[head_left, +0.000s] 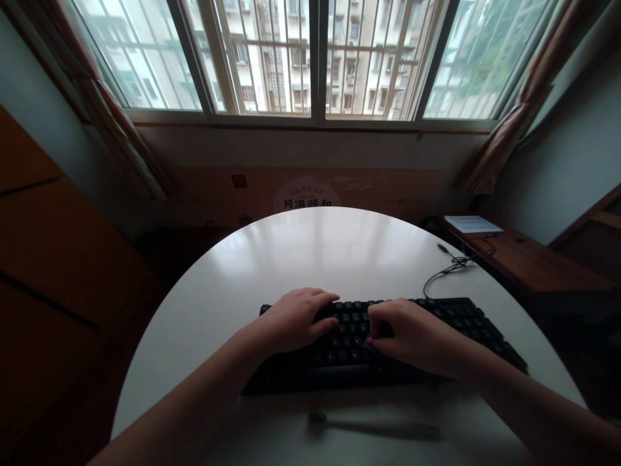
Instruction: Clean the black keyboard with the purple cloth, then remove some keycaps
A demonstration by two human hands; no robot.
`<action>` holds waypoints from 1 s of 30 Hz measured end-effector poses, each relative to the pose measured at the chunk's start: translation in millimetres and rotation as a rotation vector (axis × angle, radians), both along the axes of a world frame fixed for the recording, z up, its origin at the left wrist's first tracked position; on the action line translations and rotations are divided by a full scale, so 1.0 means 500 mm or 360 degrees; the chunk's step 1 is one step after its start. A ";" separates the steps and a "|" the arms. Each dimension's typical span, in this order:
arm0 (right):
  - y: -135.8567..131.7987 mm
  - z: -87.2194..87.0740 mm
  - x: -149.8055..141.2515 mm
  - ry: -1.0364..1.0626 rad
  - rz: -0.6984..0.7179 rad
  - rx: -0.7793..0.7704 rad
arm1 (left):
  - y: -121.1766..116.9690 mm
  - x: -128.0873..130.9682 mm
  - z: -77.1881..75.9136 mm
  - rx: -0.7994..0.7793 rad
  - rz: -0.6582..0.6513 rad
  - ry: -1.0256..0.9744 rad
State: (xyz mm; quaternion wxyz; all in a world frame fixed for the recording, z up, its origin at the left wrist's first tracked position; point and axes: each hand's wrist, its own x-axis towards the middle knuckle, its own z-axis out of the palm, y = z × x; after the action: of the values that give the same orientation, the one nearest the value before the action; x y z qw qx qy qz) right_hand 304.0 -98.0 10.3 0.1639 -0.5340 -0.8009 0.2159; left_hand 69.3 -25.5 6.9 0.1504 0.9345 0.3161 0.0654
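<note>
A black keyboard (349, 340) lies across the near part of a round white table (301, 259). My left hand (303, 317) rests over the keyboard's left end, its fingers stretched out and holding nothing. Over the middle of the keys, my right hand (400, 330) is closed in a pinch. A bit of something purple (369, 344) shows under its fingers; most of it is hidden, so its kind cannot be made out. In front of the keyboard lies a toothbrush (378, 425) with a dark head pointing left and a pale handle.
The keyboard's cable (453, 262) loops over the table's right edge towards a wooden cabinet (543, 262), where a sheet of paper (473, 224) lies. A flat printed box (388, 191) stands under the barred window (317, 65). Wooden furniture (63, 239) is at the left.
</note>
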 end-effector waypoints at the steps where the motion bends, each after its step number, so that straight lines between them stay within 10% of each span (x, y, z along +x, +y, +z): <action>1: 0.000 -0.002 -0.004 -0.0006 -0.0019 0.0033 | 0.000 0.000 0.000 -0.0001 -0.0002 -0.0004; 19: 0.005 -0.001 0.001 -0.0033 -0.0052 0.0053 | 0.001 0.000 0.000 -0.0003 0.0020 -0.0002; 30: 0.027 0.077 0.139 0.0144 0.0489 -0.0676 | 0.002 -0.001 0.003 -0.0014 0.0048 0.0046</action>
State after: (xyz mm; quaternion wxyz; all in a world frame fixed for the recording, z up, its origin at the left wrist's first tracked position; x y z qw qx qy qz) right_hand 373.4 -84.3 48.9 0.0489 -0.4183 -0.8012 0.4251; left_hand 68.9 -24.3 8.6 0.1488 0.9298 0.3325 0.0528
